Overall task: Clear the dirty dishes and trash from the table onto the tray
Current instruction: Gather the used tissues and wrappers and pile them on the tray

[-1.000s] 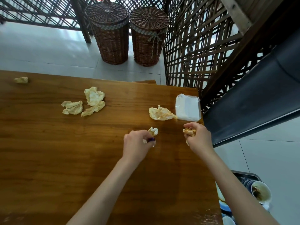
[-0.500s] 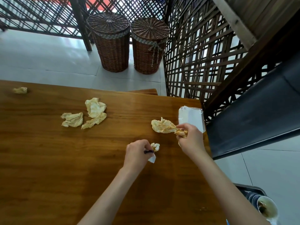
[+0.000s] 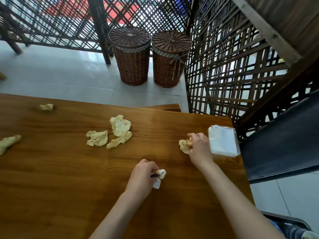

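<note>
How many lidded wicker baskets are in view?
2. Both stand on the tiled floor beyond the table's far edge, side by side against the lattice screen: left basket, right basket. None appear hidden.

Wooden table (image 3: 51, 178), 5 crumpled napkins (image 3: 120, 127), white napkin pack (image 3: 222, 140) at right edge

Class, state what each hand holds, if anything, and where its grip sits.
Left hand: white wad, gripped at one end. Right hand: yellowish crumpled napkin, gripped along its right side.
</note>
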The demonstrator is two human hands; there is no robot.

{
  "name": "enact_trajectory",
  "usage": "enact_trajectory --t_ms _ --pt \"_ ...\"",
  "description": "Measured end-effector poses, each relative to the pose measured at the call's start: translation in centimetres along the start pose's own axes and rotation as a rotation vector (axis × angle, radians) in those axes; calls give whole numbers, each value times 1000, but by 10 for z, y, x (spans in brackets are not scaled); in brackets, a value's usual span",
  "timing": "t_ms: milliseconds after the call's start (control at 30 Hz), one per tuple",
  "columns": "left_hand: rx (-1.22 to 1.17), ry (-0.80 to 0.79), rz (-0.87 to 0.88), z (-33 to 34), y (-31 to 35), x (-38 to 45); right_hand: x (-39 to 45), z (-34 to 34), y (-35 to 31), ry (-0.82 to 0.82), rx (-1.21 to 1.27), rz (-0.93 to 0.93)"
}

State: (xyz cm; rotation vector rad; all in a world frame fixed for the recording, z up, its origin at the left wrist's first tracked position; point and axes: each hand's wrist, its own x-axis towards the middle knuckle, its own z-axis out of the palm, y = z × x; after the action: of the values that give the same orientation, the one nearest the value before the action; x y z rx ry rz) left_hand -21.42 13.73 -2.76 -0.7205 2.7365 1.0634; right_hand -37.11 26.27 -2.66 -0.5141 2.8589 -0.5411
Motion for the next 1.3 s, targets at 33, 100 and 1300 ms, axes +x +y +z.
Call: enact_trajectory --t_ms 33,100,1300 --pt "-19 10 0 -1 -2 -1 1 3 1 -21 -22 13" --pt "-82 27 -22 -5 -8 0 0 7 3 -47 -86 26" --pt "193 379 43 -70 -96 50 -50 37 -58 41 23 -8"
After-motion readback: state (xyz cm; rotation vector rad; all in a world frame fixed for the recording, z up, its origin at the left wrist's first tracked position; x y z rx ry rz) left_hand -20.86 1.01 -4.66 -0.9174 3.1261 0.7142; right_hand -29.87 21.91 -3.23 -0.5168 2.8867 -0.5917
